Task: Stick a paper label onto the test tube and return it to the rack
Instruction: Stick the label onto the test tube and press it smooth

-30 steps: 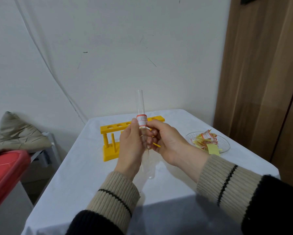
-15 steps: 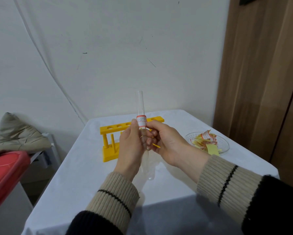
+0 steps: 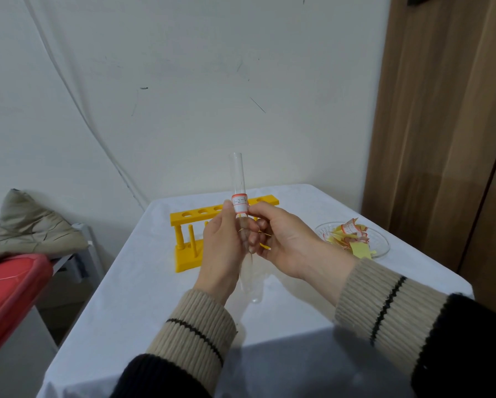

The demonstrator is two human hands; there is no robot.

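Observation:
A clear glass test tube [image 3: 237, 173] stands upright in front of me, held between both hands above the white table [image 3: 132, 297]. A white paper label [image 3: 240, 204] with red borders and handwriting wraps around its middle. My left hand [image 3: 222, 248] grips the tube from the left, thumb beside the label. My right hand [image 3: 281, 242] holds it from the right, fingertips pressing the label's edge. Behind the hands stands the yellow test tube rack [image 3: 195, 216], its visible holes empty. The tube's lower part shows below the hands.
A glass dish [image 3: 380, 239] with yellow and red-edged label scraps sits at the right of the table. A red bin [image 3: 8, 294] and a beige cloth [image 3: 25, 228] lie to the left. A wooden door [image 3: 442, 139] rises at the right.
Almost nothing has moved. Both hands keep hold of the tube, with the fingers shifting only slightly around the label.

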